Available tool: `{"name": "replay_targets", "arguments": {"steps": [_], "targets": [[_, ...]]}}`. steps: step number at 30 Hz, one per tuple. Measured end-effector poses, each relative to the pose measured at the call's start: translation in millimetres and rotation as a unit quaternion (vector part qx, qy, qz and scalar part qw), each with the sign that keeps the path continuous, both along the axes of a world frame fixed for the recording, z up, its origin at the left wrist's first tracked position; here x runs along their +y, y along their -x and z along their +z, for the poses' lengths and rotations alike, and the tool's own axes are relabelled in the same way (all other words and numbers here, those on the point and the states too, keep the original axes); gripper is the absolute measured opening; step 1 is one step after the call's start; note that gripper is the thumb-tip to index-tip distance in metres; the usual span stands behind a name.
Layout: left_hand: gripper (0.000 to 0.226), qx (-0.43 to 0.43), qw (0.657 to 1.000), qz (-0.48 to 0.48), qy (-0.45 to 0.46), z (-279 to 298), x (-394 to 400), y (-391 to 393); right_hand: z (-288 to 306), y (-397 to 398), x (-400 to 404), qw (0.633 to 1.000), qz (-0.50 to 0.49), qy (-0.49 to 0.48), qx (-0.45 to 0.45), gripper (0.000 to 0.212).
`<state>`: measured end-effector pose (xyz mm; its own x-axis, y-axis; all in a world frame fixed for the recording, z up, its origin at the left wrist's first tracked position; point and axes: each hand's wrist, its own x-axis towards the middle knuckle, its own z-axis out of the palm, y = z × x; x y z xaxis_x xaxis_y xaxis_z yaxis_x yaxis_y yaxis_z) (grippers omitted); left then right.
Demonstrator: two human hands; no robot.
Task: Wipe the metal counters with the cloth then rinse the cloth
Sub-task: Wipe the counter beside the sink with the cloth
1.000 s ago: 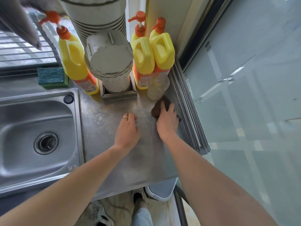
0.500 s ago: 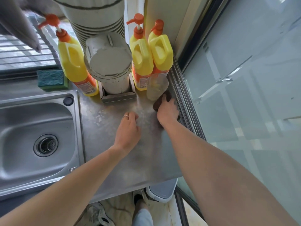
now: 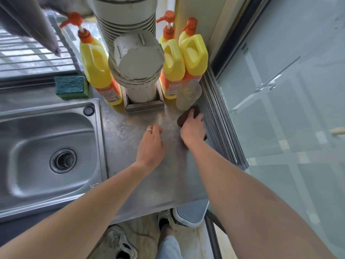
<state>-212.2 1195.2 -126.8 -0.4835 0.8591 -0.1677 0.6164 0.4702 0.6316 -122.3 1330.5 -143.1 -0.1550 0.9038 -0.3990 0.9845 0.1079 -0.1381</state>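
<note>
Right hand (image 3: 193, 128): palm down on the cloth (image 3: 183, 117), fingers spread and only slightly bent, pressing it flat onto the worktop (image 3: 149, 184). No pinch or curl round the cloth is visible.

Cloth: dark brown, at the far right of the worktop. It shows past the fingertips and a little at the right of the hand; the rest is hidden beneath the palm. It lies just near of a clear bottle (image 3: 187, 96) and just left of the window rails (image 3: 222, 128).

Left hand (image 3: 151, 144): rests on bare metal left of the right hand, apart from it. Fingers are curled under loosely, with a ring (image 3: 149, 130) on one finger. It holds nothing.

Far edge of the worktop, left to right: green sponge (image 3: 71, 86), yellow pump bottle (image 3: 98, 70), grey ribbed duct (image 3: 137, 58) standing in a metal bracket (image 3: 144, 106), then two more yellow bottles (image 3: 183, 58) side by side, with the clear bottle in front of the right one.

Sink (image 3: 48, 152): left of the worktop, with its drain (image 3: 63, 160) in the middle of the basin.

Below the near edge: floor, shoes (image 3: 121, 243), a trouser leg.
</note>
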Motion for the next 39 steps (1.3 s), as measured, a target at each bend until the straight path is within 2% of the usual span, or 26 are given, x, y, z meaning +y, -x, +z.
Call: {"name": "replay_targets", "arguments": {"steps": [3, 8, 13, 19, 29, 34, 36, 39], "targets": [[0.027, 0.006, 1.0, 0.006, -0.003, -1, -8, 8, 2, 6, -11, 1.0, -0.008, -0.003, 0.008, 0.076], [0.028, -0.01, 1.0, 0.022, 0.004, -5, -17, 13, -5, 2, -46, 0.998, 0.059, -0.014, 0.0, 0.081], [0.031, -0.006, 1.0, 0.026, -0.007, -5, -21, 22, -4, 19, -26, 0.999, 0.037, -0.013, 0.008, 0.082], [0.028, -0.016, 0.998, 0.063, 0.012, -9, -47, 38, -5, 25, -71, 0.998, 0.059, -0.032, 0.012, 0.082], [0.033, 0.014, 0.983, 0.181, -0.003, -8, -83, 75, -6, 121, -116, 0.978, 0.173, -0.038, 0.107, 0.072], [0.013, 0.042, 0.974, 0.223, -0.016, -7, -108, 95, -6, 166, -139, 0.957, 0.248, 0.017, 0.148, 0.067], [0.009, 0.051, 0.972, 0.231, -0.011, -7, -118, 100, -4, 170, -146, 0.951, 0.264, 0.039, 0.157, 0.065], [0.018, 0.044, 0.971, 0.235, -0.006, -2, -126, 103, -2, 148, -156, 0.937, 0.314, 0.026, 0.151, 0.061]]}}
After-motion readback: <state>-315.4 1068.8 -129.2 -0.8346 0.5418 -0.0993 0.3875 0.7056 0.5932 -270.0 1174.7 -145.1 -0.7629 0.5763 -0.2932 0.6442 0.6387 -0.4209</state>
